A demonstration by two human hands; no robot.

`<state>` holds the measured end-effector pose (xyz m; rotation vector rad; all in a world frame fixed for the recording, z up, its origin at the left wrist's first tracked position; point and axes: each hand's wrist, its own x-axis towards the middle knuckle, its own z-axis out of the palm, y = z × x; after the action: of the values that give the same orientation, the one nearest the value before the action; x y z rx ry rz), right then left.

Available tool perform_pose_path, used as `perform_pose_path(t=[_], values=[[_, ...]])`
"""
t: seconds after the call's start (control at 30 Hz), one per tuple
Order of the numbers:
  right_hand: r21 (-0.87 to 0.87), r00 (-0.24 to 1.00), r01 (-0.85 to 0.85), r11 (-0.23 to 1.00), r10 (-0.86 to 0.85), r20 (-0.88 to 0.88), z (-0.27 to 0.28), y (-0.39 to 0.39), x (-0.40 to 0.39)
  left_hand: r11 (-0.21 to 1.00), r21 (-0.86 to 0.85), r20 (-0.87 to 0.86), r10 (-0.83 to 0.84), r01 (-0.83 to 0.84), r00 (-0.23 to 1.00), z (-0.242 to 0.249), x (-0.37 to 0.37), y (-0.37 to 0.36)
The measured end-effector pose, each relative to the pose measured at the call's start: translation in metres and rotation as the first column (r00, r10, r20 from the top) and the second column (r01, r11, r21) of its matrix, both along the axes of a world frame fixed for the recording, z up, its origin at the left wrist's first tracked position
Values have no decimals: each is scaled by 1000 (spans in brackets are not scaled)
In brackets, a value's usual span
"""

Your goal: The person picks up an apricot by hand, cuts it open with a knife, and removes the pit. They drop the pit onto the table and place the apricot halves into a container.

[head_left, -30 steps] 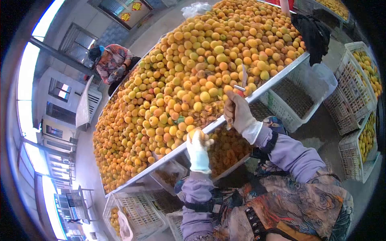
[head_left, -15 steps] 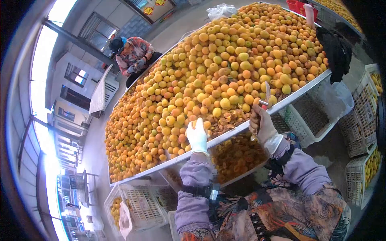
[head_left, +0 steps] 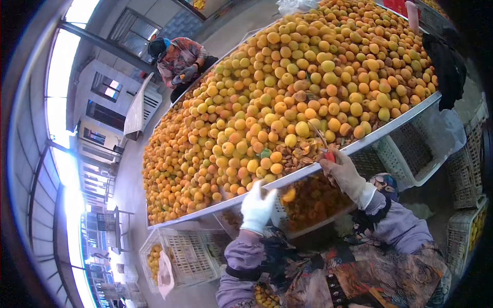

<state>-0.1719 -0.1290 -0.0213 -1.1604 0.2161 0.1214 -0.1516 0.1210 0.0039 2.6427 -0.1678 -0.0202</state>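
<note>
"Is there any lettering or a number you can read?"
"None. The yellow patch (head_left: pixel 199 4) beyond the far edge of the table (head_left: pixel 385 129) is small and cut off, so I can't tell what it shows."
"The white crate (head_left: pixel 187 256) below the near left corner?"
"No words I can make out."
"And the knife (head_left: pixel 329 154) at the near edge?"
"No readable brand either."

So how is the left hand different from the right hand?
The left hand wears a bright white glove; the right hand wears a browner one. The left hand is open and looks empty; the right hand grips a red-handled tool. Both hands come out of purple sleeves.
</note>
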Motion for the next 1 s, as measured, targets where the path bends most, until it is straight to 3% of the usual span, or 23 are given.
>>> perform_pose_path(t=[0.1, 0.2, 0.23, 0.33, 0.4, 0.53, 0.63, 0.7, 0.77, 0.83, 0.87, 0.9, 0.93, 0.97, 1.0], values=[[-61, 999, -36, 997, 36, -13, -6, 2, 1, 951, -305, 304, 57, 40, 951, -14, 48, 35], [-157, 994, -82, 984, 92, 56, -24, 5, 2, 995, -54, 498, 95, -78, 862, -3, 100, 51], [-219, 988, -108, 970, 130, 89, -27, 7, 2, 990, 21, 501, 108, -136, 859, -8, 117, 59], [-155, 979, -157, 975, 174, 104, -22, 10, 1, 968, 110, 452, 154, -226, 879, -21, 156, 69], [-207, 972, -189, 960, 212, 100, -28, 12, 4, 904, 327, 403, 131, -276, 906, -36, 176, 77], [-152, 977, -203, 967, 210, 27, -19, 13, 4, 925, 236, 413, 181, -297, 892, -51, 189, 79], [-150, 968, -245, 958, 250, 15, -17, 13, 5, 934, 133, 342, 271, -332, 900, -49, 185, 79], [-121, 964, -253, 960, 260, 49, -19, 13, 5, 941, -290, 415, 287, -173, 863, -52, 181, 84], [-88, 961, -256, 963, 264, 88, -20, 13, 8, 718, -697, 314, 304, 1, 899, -39, 162, 77], [-83, 956, -270, 959, 277, 92, -20, 12, 8, 521, -853, 139, 250, -12, 958, -23, 128, 70], [-29, 956, -288, 957, 289, 47, -16, 12, 6, 745, -657, 303, 122, 115, 945, -23, 108, 70], [-36, 956, -289, 957, 290, 39, -10, 14, 7, 891, -394, 419, -46, 227, 907, -21, 87, 67], [-75, 953, -303, 950, 302, -16, -4, 17, 8, 591, -789, 219, 19, 166, 975, -8, 60, 45], [-111, 948, -315, 943, 308, -76, -4, 19, 4, 129, -992, -12, -32, -8, 999, -1, 40, 31], [-236, 951, -272, 933, 298, 84, -16, 26, 5, 6, -999, -52, -86, -51, 995, 0, 21, 21]])
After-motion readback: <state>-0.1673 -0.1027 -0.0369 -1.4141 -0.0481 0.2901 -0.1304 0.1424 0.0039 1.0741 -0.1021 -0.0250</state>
